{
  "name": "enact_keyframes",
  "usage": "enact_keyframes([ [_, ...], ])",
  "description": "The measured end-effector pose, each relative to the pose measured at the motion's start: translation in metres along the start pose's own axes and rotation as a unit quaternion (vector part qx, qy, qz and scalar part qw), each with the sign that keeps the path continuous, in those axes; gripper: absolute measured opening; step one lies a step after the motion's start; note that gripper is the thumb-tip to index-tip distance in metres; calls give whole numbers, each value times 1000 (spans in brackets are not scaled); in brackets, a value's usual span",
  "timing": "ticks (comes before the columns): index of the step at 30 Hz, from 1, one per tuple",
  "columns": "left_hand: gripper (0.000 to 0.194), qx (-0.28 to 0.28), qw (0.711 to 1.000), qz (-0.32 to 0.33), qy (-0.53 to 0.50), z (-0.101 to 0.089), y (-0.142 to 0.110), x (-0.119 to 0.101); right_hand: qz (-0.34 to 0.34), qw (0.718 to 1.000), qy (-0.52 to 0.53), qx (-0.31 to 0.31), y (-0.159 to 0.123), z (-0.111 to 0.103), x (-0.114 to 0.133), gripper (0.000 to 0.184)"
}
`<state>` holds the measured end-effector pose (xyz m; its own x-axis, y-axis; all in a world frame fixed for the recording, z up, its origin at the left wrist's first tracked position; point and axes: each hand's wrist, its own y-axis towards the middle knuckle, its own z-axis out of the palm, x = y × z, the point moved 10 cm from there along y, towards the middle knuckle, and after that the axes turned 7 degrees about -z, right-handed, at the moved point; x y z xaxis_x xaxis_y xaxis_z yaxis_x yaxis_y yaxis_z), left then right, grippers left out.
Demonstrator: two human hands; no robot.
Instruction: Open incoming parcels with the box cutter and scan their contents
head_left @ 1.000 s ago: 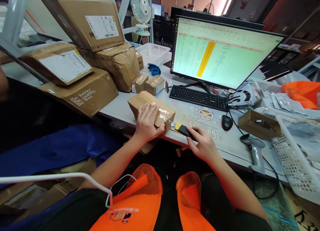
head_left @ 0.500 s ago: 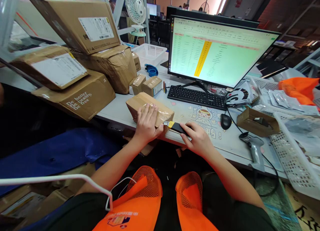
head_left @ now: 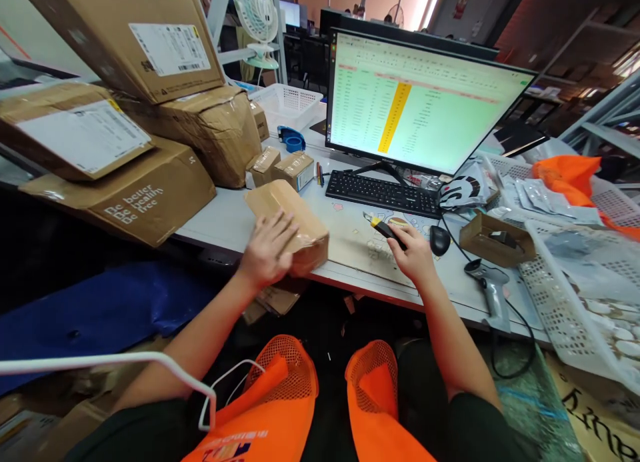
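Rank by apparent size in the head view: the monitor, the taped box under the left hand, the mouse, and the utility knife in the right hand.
1. monitor, by far the largest.
2. taped box.
3 and 4. mouse and utility knife: both small and partly hidden by the right hand, so not ranked.

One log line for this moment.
left hand on parcel | right hand holds knife | knife clear of parcel
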<state>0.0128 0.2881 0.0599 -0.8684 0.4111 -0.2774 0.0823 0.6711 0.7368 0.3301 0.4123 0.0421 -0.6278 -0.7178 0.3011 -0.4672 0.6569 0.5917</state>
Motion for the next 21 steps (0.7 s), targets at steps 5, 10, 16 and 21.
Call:
enact_keyframes([
  [5, 36, -211, 966, -141, -42, -68, -33, 59, 101, 995, 14, -11, -61, 6, -46, 46],
  [10, 52, -189, 950, -247, -21, -47, -43, 58, 144, 989, -9, -22, -94, 23, -58, 43],
  [16, 37, -229, 923, -269, -150, -45, -31, 118, 139, 990, -10, -28, -95, 24, -58, 42],
  [21, 46, -98, 882, -345, -306, -30, -23, 175, 121, 992, -22, -34, -99, 25, -59, 41],
])
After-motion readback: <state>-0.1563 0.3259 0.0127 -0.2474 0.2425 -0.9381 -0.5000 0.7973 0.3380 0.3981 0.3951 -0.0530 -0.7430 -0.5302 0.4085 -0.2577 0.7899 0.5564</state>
